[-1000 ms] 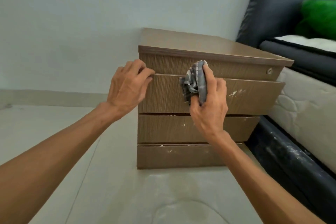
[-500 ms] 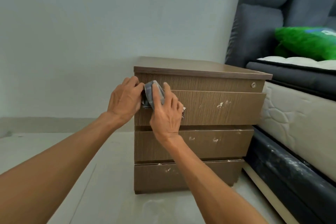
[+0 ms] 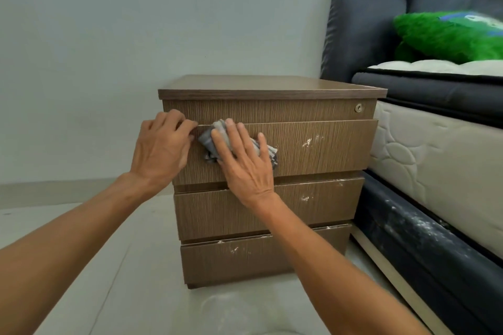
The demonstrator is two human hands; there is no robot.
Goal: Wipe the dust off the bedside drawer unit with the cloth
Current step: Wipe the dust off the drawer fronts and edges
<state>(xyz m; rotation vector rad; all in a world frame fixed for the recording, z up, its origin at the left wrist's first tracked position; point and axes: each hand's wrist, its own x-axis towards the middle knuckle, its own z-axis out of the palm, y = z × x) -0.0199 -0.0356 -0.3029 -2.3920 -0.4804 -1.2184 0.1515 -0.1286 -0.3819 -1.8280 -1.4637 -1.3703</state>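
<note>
While the right hand point(image 3: 245, 168) presses the checked cloth point(image 3: 206, 144) flat-fingered on the bedside drawer unit point(image 3: 313, 149)'s 2nd front, left side, & the left hand point(image 3: 160, 152) hooks that front's top edge, white specks point(image 3: 307, 142) rightward + below look unwiped, so prob. early-mid job.

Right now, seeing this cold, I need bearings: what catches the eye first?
The right hand presses a grey cloth flat against the upper front of the drawer unit, while the left hand holds its left edge. White specks mark the fronts; a green pillow lies on the bed.
</note>
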